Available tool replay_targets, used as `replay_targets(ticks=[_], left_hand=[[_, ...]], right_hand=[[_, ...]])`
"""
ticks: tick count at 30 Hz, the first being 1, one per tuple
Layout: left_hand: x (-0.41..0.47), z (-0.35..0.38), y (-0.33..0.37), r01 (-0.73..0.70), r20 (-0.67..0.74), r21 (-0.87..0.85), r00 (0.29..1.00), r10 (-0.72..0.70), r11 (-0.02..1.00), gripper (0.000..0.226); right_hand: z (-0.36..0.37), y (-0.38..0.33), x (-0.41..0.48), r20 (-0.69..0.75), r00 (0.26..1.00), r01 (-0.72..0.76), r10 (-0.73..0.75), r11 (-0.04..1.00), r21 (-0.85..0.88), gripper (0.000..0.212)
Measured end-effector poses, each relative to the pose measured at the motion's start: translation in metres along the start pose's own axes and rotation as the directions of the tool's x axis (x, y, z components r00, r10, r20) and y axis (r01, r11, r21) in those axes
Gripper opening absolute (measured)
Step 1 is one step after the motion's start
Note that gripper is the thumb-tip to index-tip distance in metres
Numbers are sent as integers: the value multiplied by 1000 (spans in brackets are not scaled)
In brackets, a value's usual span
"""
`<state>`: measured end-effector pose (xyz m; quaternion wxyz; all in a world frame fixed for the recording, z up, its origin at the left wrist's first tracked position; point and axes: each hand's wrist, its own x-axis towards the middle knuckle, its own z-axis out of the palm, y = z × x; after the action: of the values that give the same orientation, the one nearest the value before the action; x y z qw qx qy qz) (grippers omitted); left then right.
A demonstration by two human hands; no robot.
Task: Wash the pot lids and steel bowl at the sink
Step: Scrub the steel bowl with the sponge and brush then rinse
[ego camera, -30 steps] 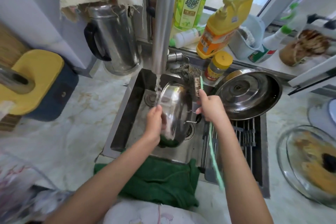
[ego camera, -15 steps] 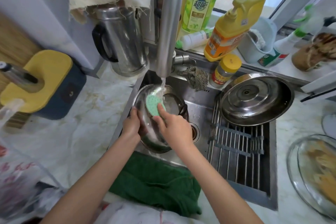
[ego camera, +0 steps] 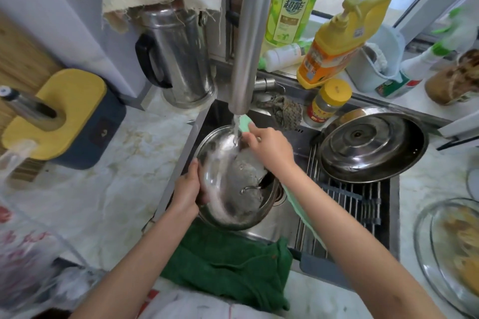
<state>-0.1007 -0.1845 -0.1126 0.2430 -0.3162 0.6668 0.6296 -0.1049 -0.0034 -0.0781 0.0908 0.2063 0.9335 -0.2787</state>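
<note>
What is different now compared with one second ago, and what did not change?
The right hand, holding the green brush, moved from the right side of the small steel lid to its far edge, under the tap. The lid, then almost on edge, now lies flatter. Unchanged: the left hand grips the lid's rim, water runs, the large lid rests on the rack.

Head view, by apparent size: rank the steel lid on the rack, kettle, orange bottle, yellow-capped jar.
Largest: steel lid.
Then kettle and orange bottle, too alike to rank.
Smallest: yellow-capped jar.
</note>
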Motion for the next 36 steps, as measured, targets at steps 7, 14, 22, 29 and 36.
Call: replay_targets(ticks=[7,14,22,29,36], left_hand=[[7,-4,-3,-157,-21,61,987,159,986,41],[23,2,-18,-208,41,197,978,204,958,55],[39,1,-52,-275,36,307,960,277,911,59],[46,-3,-57,-292,-3,284,952,306,913,51],[53,-10,-69,-294,-15,313,949,314,903,52]], right_hand=[[-5,-7,-21,111,976,189,-187,982,-8,43],[-7,24,9,77,997,-15,21,997,-70,42],[24,50,6,102,988,-112,112,994,-5,41],[37,37,-11,165,981,131,-104,977,-168,44],[29,40,-21,233,956,219,-179,962,-160,45]])
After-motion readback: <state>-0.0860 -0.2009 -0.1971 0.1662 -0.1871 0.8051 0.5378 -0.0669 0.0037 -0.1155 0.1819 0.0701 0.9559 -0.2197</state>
